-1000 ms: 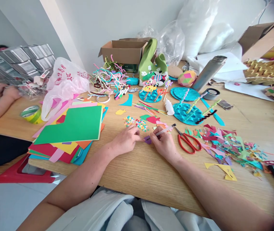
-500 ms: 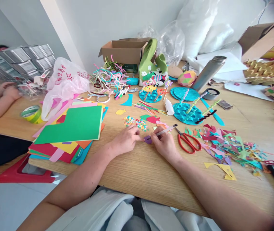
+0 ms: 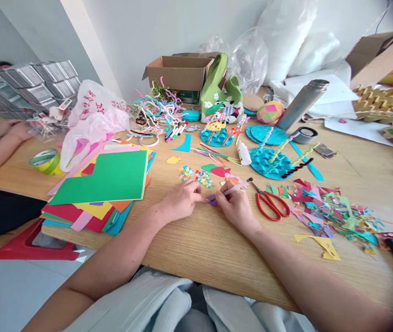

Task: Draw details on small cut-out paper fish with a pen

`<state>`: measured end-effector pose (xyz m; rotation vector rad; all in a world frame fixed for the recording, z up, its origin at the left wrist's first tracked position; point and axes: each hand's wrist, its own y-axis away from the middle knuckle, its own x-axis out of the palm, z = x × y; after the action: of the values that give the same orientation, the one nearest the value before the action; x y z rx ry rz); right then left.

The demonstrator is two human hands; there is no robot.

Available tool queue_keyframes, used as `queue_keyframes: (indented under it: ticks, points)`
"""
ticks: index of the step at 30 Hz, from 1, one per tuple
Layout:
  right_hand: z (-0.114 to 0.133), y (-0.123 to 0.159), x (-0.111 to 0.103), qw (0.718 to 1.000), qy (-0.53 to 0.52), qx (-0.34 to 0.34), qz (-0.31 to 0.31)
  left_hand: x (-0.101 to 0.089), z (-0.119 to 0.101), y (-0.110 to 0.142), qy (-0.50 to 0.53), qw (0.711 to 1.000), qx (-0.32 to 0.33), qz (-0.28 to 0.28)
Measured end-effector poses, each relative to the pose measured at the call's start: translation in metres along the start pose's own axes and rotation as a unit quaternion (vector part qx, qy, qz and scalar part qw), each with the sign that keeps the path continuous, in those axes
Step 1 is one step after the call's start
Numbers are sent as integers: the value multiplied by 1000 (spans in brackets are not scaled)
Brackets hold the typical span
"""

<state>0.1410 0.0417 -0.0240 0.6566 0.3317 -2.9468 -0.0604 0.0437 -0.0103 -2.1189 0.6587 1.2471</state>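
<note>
My right hand (image 3: 237,206) is closed around a pen (image 3: 239,186) with a pale barrel and a dark end, its writing end down by a small purple paper cutout (image 3: 212,199). From the other side, the fingertips of my left hand (image 3: 182,200) pinch or press the left edge of this cutout against the table. Part of the cutout is hidden by my fingers. Just beyond my hands lie small coloured paper dots (image 3: 203,179) and a red paper fish (image 3: 220,171). Red-handled scissors (image 3: 272,206) rest right of my right hand.
Coloured paper sheets (image 3: 102,180) are stacked at left, near green-yellow tape (image 3: 46,162). Paper scraps (image 3: 341,212) spread at right. Farther back stand a white glue bottle (image 3: 243,154), blue paper discs (image 3: 270,163), a steel flask (image 3: 303,105) and a green bag (image 3: 221,94). Another person's hands (image 3: 16,131) are at far left.
The whole view has shifted very slightly. Both hands keep their places around the purple cutout, and the pen has hardly moved.
</note>
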Motion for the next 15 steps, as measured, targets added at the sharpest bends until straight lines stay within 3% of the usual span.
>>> queue_keyframes:
  ticks: [15]
  points:
    - [2,1,0,1000,-20,11,-7,1,1,0,9,1000,-5,3]
